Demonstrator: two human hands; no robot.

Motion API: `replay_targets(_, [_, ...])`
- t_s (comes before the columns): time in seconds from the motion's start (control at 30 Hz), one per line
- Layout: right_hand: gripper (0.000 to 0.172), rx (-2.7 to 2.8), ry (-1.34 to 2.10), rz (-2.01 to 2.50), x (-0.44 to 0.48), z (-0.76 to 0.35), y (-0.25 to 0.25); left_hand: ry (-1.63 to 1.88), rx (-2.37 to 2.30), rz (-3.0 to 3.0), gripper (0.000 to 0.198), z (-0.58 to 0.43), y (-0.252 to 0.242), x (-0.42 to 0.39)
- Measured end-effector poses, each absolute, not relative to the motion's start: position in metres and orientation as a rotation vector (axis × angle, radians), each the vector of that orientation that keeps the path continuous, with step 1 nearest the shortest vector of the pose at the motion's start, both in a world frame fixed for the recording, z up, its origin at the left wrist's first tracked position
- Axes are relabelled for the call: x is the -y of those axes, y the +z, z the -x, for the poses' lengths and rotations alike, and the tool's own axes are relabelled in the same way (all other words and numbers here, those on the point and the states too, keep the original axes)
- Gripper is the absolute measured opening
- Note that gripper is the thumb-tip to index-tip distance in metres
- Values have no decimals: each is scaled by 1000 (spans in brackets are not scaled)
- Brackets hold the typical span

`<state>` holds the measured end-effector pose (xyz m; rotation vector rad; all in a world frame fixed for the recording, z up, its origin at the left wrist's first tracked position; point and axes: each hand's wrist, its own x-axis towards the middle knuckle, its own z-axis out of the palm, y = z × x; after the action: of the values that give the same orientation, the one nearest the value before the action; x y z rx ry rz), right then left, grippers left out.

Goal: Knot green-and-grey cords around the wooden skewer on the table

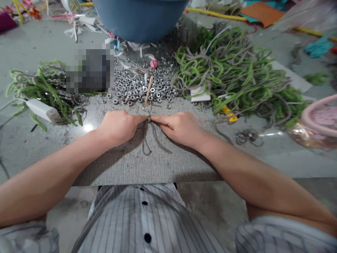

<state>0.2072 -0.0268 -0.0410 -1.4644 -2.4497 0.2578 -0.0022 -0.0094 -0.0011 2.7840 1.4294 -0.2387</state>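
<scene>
My left hand (118, 127) and my right hand (181, 128) meet low over the table, index fingers pointing toward each other. Between their fingertips is a small stack of metal nuts (149, 118) on a grey cord (159, 141). A loop and a loose end of the cord hang toward me from the nuts. Both hands are closed, pinching at the cord beside the nuts; the thumbs are partly hidden. Just beyond the fingertips a thin wooden stick (149, 89) points away from me. Behind it lies a spread of loose nuts (126, 86).
A blue tub (142, 21) stands at the back. Green and grey cords (231, 70) heap up on the right; a smaller bundle (47, 84) with metal rings lies left, beside a white plug-like block (43, 109). A pink-rimmed item (316, 114) sits far right. The table edge is near me.
</scene>
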Motion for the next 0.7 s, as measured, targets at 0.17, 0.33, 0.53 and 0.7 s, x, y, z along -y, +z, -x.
replay_targets(0.17, [28,2375,194,1407,27,-204,-40,-111,-1384,-2753,41,5,-6,8])
replay_targets(0.33, [25,2306,-40,1285,24,-203,-37,336,-1248,-2880,33,10,-16,5])
replay_targets(0.53, [29,2436,26,1058,24,-206,-33,485,-1007,-2952,27,9,-15,7])
replay_targets(0.7, [36,2617,1,812,25,-207,-35,294,-809,-3002,29,6,-11,9])
